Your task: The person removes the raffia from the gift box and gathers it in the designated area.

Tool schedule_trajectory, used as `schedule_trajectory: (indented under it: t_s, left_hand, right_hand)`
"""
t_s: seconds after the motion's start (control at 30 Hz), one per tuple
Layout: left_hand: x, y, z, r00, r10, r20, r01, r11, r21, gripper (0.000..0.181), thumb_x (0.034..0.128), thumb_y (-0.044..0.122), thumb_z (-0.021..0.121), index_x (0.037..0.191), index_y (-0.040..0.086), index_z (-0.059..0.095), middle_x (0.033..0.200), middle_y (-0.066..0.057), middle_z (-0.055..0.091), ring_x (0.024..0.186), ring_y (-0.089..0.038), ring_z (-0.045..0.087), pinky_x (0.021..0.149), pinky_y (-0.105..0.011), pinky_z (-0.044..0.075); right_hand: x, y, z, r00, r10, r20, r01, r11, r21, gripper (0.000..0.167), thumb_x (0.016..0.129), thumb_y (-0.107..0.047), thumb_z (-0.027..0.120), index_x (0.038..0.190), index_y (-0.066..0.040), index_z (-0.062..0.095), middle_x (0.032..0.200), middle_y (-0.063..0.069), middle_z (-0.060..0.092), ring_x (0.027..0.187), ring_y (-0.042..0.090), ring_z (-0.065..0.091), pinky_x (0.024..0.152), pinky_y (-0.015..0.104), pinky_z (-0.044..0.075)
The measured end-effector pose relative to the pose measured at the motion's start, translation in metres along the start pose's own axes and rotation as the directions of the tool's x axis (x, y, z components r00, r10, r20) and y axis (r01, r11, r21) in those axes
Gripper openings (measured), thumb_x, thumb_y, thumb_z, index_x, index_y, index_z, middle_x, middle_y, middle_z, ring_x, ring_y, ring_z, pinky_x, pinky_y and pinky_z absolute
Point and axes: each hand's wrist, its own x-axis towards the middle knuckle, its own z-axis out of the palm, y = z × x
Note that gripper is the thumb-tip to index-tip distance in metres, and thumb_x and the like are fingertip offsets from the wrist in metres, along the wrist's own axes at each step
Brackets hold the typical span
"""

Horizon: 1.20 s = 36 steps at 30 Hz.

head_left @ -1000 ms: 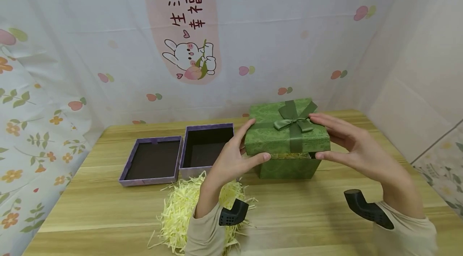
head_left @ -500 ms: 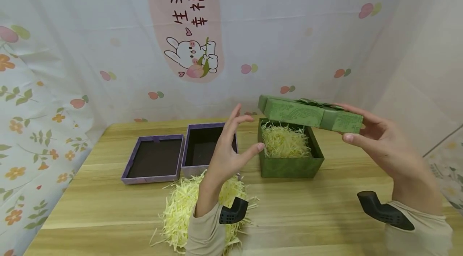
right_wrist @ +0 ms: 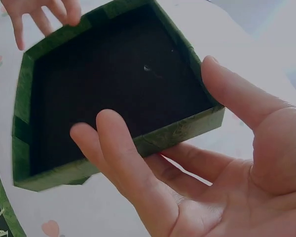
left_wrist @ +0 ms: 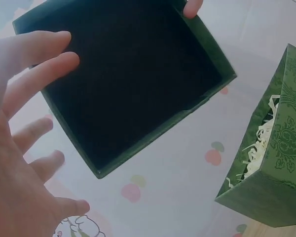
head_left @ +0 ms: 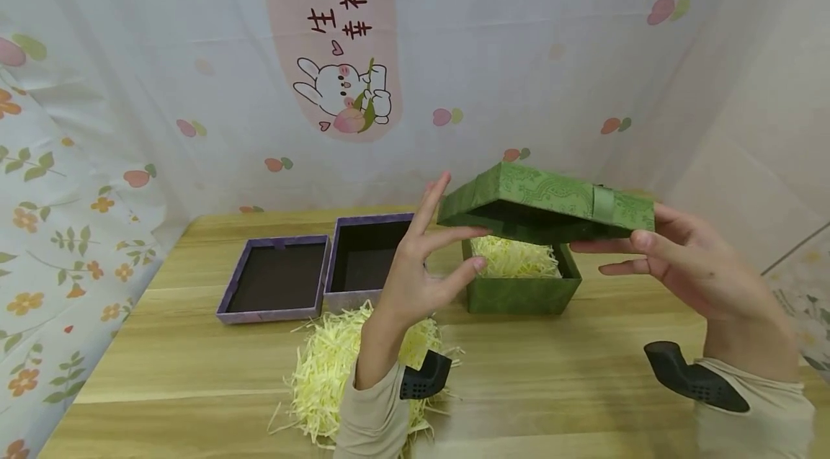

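A green patterned gift box lid (head_left: 551, 189) is tilted in the air, its dark inside facing down and toward me. My right hand (head_left: 710, 279) grips it by its right edge, some fingers reaching over the rim in the right wrist view. At the lid's left side, my left hand (head_left: 415, 264) has its fingers spread; whether it touches the rim I cannot tell. Beneath stands the matching green box (head_left: 521, 297), uncovered, with pale yellow shredded paper (head_left: 515, 257) in it. The lid's bow is hidden from the head camera.
A purple box (head_left: 353, 299), uncovered, stands left of the green one. Its shallow purple lid (head_left: 269, 316) lies beside it, inside up. In front, a loose heap of yellow shredded paper (head_left: 324, 372) sits on the wooden table (head_left: 175, 372). A printed curtain (head_left: 519, 48) hangs behind.
The green lid has come up off its box, moved right in the right hand, and tipped to show its underside. The left hand released it, then came near its left edge again.
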Motion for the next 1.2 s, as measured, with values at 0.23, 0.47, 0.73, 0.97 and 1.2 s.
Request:
schedule_trajectory:
  t_s: [0.23, 0.47, 0.73, 0.97, 1.2]
  left_hand:
    - [0.004, 0.008, 0.002, 0.999, 0.035, -0.001, -0.035, 0.995, -0.089, 0.053, 0.0920, 0.042, 0.054, 0.121, -0.001, 0.061, 0.152, -0.005, 0.020, 0.137, -0.025, 0.022, 0.105, -0.047, 0.026]
    - [0.000, 0.010, -0.006, 0.995, -0.008, 0.099, 0.010, 1.000, -0.027, 0.040, 0.0859, 0.011, 0.061, 0.125, 0.006, 0.060, 0.144, -0.006, 0.035, 0.133, -0.021, 0.031, 0.102, -0.042, 0.032]
    - [-0.003, 0.017, -0.015, 0.966, -0.102, 0.236, 0.100, 0.995, 0.021, 0.048, 0.0877, -0.002, 0.057, 0.132, 0.016, 0.056, 0.139, -0.004, 0.040, 0.121, -0.010, 0.045, 0.060, -0.024, 0.045]
    - [-0.003, 0.020, -0.012, 0.935, -0.184, 0.303, 0.226, 0.968, -0.111, 0.046, 0.0907, 0.005, 0.059, 0.135, 0.016, 0.053, 0.139, -0.003, 0.037, 0.127, -0.014, 0.037, 0.076, -0.027, 0.052]
    - [-0.003, 0.016, -0.011, 0.944, -0.202, 0.263, 0.261, 0.940, -0.217, 0.047, 0.0894, 0.005, 0.062, 0.135, 0.012, 0.052, 0.138, -0.003, 0.038, 0.127, -0.014, 0.037, 0.079, -0.030, 0.052]
  right_hand:
    - [-0.001, -0.002, -0.001, 0.998, 0.059, 0.035, -0.055, 0.994, -0.097, 0.042, 0.100, 0.004, 0.019, 0.142, 0.009, 0.021, 0.141, 0.017, 0.036, 0.111, 0.037, 0.054, 0.080, 0.039, 0.050]
    - [-0.002, 0.001, -0.006, 0.992, 0.020, 0.126, -0.024, 0.999, 0.031, 0.039, 0.101, 0.002, 0.007, 0.124, 0.009, 0.038, 0.121, 0.021, 0.054, 0.106, 0.037, 0.057, 0.085, 0.038, 0.048]
    - [-0.009, 0.003, -0.012, 0.996, 0.040, 0.077, -0.045, 0.996, 0.073, 0.041, 0.101, -0.002, 0.002, 0.085, -0.005, 0.039, 0.091, 0.020, 0.064, 0.091, 0.029, 0.064, 0.081, 0.031, 0.050]
    - [-0.011, 0.008, -0.017, 0.997, 0.040, -0.069, -0.037, 0.998, 0.048, 0.037, 0.103, -0.007, 0.009, 0.076, -0.006, 0.034, 0.075, 0.012, 0.064, 0.072, 0.022, 0.063, 0.074, 0.028, 0.048]
    - [-0.005, 0.006, -0.003, 0.899, -0.131, -0.418, 0.075, 0.986, -0.148, 0.029, 0.102, -0.001, 0.027, 0.101, 0.005, 0.055, 0.102, 0.009, 0.051, 0.070, 0.021, 0.061, 0.059, 0.025, 0.046]
